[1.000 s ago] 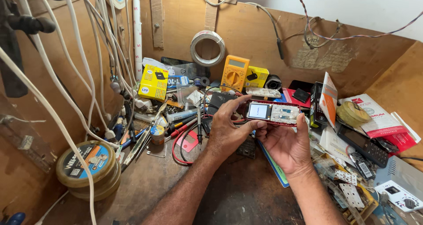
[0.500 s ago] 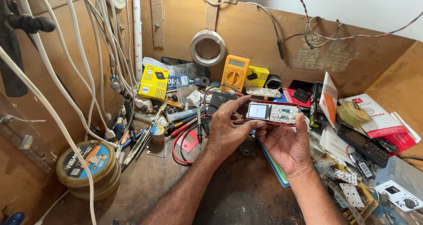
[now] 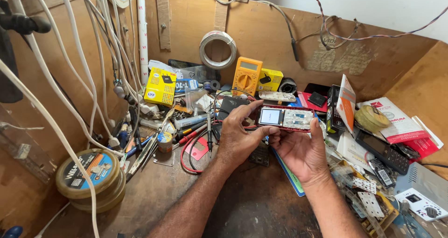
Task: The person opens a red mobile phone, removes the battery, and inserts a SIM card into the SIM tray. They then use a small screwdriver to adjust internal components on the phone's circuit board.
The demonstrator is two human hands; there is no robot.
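Red phone w/ its front cover off — held level above the desk in both hands. Left hand closes its grip on the screen end, right hand cups it from below, thumb on the far edge. Just beyond the grip — a yellow multimeter.

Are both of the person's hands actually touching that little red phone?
Touching. The head view shows the left hand gripping the red phone at its screen end, the right hand cradling it underneath.
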